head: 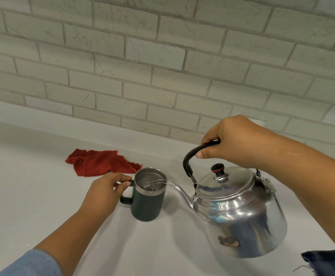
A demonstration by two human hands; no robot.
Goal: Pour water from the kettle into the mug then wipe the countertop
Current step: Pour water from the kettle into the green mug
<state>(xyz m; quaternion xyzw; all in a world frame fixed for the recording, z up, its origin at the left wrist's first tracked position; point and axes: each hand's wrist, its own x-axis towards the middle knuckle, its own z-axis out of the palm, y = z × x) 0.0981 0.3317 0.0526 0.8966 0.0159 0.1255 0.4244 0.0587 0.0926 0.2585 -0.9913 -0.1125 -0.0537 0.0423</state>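
Nearest, bottom right corner: one scrap of dark blue frayed fabric (330,262), partly cut off by the frame edge. Bottom left: one light blue sleeve (31,264) on the left forearm.

One white countertop (33,206) carries everything.

One silver kettle (240,214), right of centre, lifted and tilted with its spout toward the left. One lid on it, with one black and red knob (217,168). One dark scorched patch low on its body. The spout tip sits just over the mug rim, and one clear stream of water (156,184) runs into the mug.

One dark green mug (147,204), steel rim and lining, standing upright on the countertop at centre, just left of the kettle. Water visible inside.

Two hands. Left hand (103,194) is on the mug's handle, fingers curled together around the handle's top, thumb not clearly visible. Right hand (232,139) grips the kettle's black bail handle (190,156) from above, fingers wrapped over it, thumb tucked under.

Further back: one red cloth (101,162), crumpled, lying flat on the countertop behind and left of the mug, near it but whether touching is unclear.

Farthest: one whitish brick wall (162,56).
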